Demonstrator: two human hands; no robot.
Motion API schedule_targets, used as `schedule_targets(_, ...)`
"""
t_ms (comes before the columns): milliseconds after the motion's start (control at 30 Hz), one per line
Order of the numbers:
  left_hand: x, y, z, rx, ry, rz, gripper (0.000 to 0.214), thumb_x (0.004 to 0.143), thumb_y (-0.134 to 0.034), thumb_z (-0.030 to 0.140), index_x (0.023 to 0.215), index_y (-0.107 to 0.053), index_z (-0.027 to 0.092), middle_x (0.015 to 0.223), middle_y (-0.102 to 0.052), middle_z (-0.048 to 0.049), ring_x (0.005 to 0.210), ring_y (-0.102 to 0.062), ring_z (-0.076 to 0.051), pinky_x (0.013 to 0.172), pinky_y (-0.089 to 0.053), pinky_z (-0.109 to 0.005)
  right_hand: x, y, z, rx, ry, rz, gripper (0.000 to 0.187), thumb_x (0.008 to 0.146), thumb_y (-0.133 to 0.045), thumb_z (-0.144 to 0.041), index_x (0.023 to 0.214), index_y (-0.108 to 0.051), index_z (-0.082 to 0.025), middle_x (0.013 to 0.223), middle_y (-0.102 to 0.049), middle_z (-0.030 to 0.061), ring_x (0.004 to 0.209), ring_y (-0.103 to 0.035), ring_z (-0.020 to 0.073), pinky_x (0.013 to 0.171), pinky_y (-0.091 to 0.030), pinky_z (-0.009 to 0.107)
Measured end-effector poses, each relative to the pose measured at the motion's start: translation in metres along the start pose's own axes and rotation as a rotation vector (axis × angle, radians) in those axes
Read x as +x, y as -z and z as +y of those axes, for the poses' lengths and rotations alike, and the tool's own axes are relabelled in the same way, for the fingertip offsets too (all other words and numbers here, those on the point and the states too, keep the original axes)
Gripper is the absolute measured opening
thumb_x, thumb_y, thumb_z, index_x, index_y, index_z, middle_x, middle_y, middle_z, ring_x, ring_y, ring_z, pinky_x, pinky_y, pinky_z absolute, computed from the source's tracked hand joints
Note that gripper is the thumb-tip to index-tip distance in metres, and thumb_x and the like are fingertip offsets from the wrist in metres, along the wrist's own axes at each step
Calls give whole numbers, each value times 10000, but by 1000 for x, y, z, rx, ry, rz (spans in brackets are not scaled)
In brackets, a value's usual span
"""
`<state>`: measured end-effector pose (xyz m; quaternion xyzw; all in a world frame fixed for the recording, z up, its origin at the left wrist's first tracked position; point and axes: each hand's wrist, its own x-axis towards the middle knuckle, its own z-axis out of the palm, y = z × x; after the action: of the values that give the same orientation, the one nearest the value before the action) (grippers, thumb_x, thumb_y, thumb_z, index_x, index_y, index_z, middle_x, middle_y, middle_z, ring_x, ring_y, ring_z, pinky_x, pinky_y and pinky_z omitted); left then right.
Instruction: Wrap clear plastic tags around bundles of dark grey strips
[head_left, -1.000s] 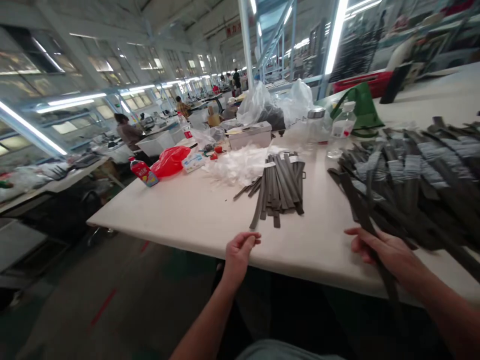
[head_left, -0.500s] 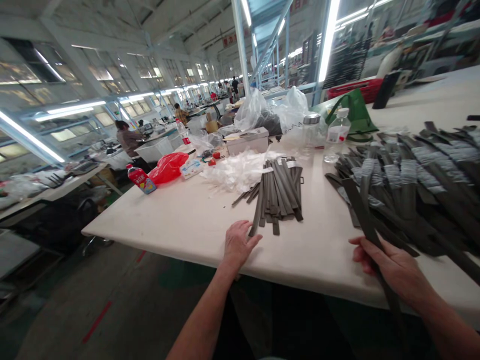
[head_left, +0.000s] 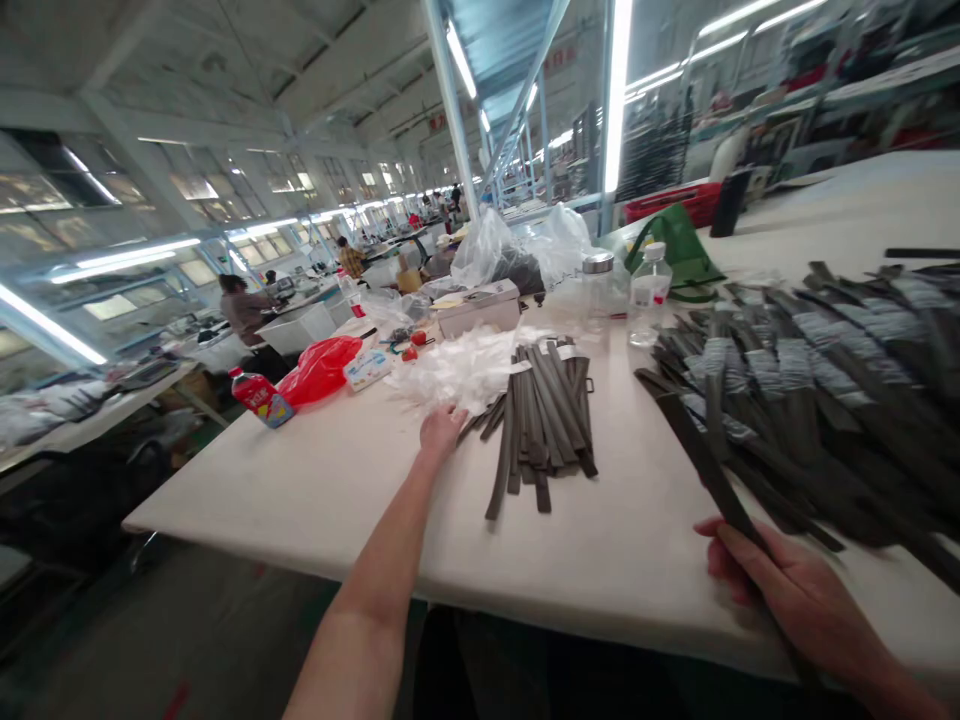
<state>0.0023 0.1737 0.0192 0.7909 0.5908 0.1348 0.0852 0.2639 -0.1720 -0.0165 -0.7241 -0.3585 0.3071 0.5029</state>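
holding a dark strip point(head_left: 694, 440) in the right hand point(head_left: 757, 575), gripped between thumb and curled fingers, below the middle as far as visible. slanted, with upper end toward the wrapped bundles point(head_left: 795, 385) heaped on the right side of the counter point(head_left: 285, 490), lower end down past the palm by the front edge. cannot tell whether touching the bundles at the upper end.

left arm stretched out over the counter, left hand point(head_left: 442, 430) at the near border of the white wispy wrapping point(head_left: 454, 370), fingertips just beside the outermost tips of the strip fan point(head_left: 551, 415). cannot tell whether grasping anything: fingertips small and blurred.

handling, by look only: probably light, flat, thin, springy rather than limp. likely smooth, so apt to slide lengthwise; hardly fragile, perhaps easy to crease. best taken across both flat faces near the middle, thumb on top. in the fan, better picked by a free near end than by the white-banded far end, to avoid dragging neighbours. in the bundles, better lifted at the pale wraps.

edges: front edge of the counter close under the right wrist; liable to snag a trailing end. room: pale surface between fan and bundles, more out to the left. care near the clear bottle point(head_left: 649, 305) and lidded jar point(head_left: 598, 285), both beyond the fan.
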Motion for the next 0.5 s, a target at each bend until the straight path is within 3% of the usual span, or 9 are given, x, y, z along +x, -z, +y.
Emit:
schedule_targets(133, 6, 5, 30, -22, 44, -31, 383, 837, -492, 402, 1043, -683, 141, 1044, -710, -141, 965, -632, -260, 753, -427, -292, -9, -6, 9, 110, 39, -3, 510, 828, -468, -647, 900, -625, -167, 597, -591, 9, 458, -502, 122, 441, -405, 242)
schedule_targets(200, 10, 3, 35, -46, 47, -41, 358, 817, -466, 394, 907, -709, 147, 921, -729, -144, 908, -648, -302, 705, -436, -322, -8, -11, 15, 155, 63, -27, 501, 850, -445, -633, 892, -604, -160, 591, -571, -7, 451, -478, 100, 431, -372, 215)
schedule_targets(367, 34, -14, 21, -177, 104, -64, 286, 736, -470, 400, 750, -706, 238, 725, -725, -59, 866, -667, -321, 677, -462, -332, 3, -17, 28, 224, 94, -50, 565, 861, -371, -684, 887, -561, -152, 552, -544, -20, 402, -402, 69, 394, -301, 186)
schedule_targets(500, 44, -14, 11, -245, 23, -10, 194, 645, -543, 363, 713, -707, 283, 762, -734, -20, 930, -652, -337, 741, -471, -351, 4, -18, 29, 214, 115, -43, 573, 851, -385, -696, 872, -566, -152, 519, -525, -24, 409, -385, 68, 403, -276, 181)
